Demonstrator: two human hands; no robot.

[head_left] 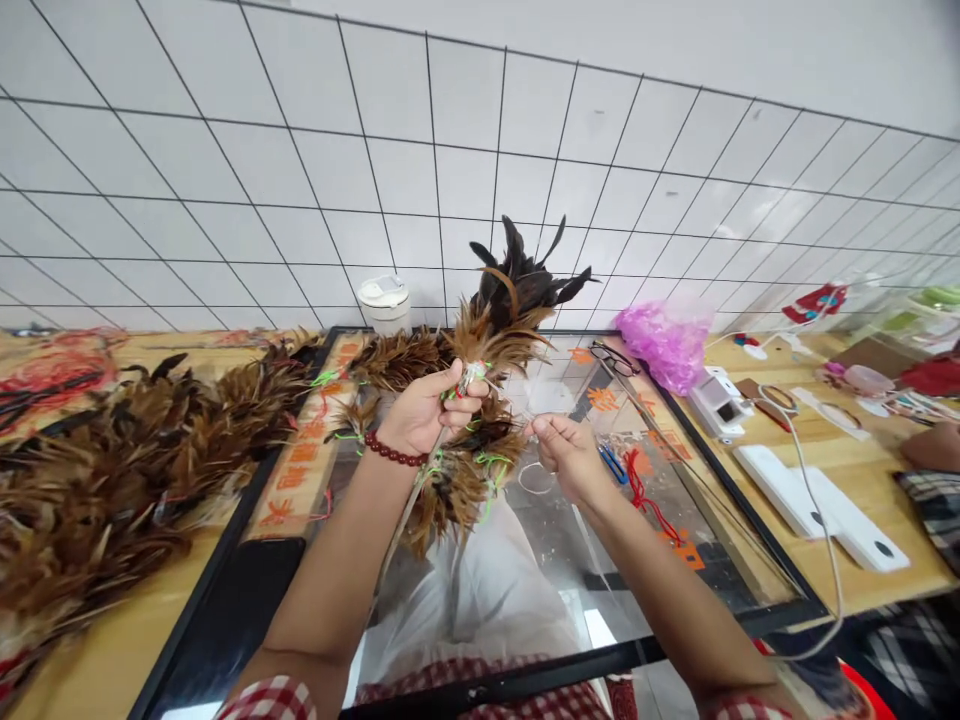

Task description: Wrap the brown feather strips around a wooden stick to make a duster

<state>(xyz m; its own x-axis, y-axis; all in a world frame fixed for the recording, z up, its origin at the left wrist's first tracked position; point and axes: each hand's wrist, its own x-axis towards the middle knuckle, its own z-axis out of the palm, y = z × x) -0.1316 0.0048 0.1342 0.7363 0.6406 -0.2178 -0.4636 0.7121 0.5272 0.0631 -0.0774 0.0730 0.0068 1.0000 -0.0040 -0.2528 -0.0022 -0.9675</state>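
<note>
My left hand (431, 408) grips a bunch of brown and black feathers (504, 310) at its bound base, held upright over a glass-topped table (712, 520). A red bead bracelet (394, 452) circles that wrist. My right hand (568, 455) is pinched on a thin pale thread (516, 402) that runs to the binding on the bunch. More tied feather bunches (457, 475) with green thread lie under my hands. A thin stick (401, 525) slants down from the bunch past my left forearm.
A big heap of brown feathers (112, 480) covers the left. A white cup (384, 302), glasses (613, 358), pink plastic bag (664, 342), white power strip (821, 505) with cable, and red cord (649, 495) lie around. Another person's arm (930, 450) shows at right.
</note>
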